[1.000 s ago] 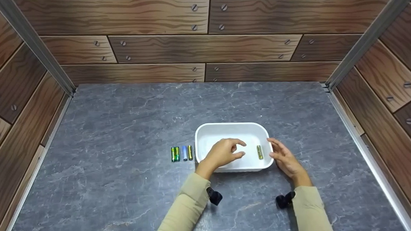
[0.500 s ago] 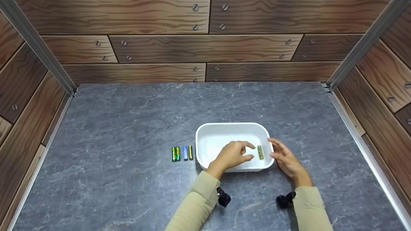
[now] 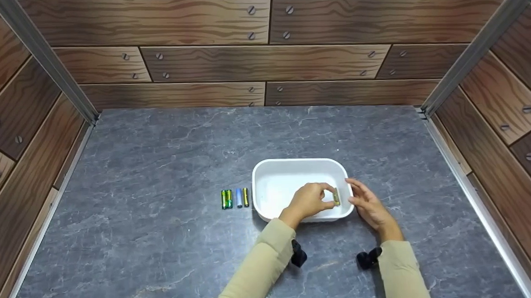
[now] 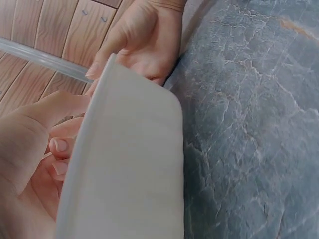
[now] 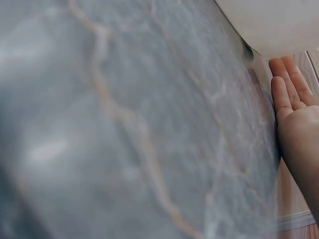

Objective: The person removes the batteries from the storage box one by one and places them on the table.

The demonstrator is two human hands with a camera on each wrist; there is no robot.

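Observation:
In the head view a white plastic tub [image 3: 271, 178] stands on the table, and a gold-green battery [image 3: 336, 197] is inside it near the right end. My left hand [image 3: 310, 200] reaches in over the near rim and pinches this battery between thumb and index finger, one at each end. From the left wrist, the tub's side wall [image 4: 134, 149] hides the battery. My right hand [image 3: 370, 207] touches the tub's right end with its thumb and fingertips at the rim. Several fingers [image 5: 291, 87] look straight in the right wrist view, beside the tub's wall.
Left of the tub lie two green batteries [image 3: 226, 199], a blue battery [image 3: 238, 198] and a gold battery [image 3: 245, 197], side by side. The grey marbled table [image 3: 162, 243] is bordered by wood-patterned walls [image 3: 208, 62] at the back and sides.
My left hand has moved right inside the tub, from its middle to the gold-green battery, and its thumb and index finger have closed on it. My right hand stays at the tub's end.

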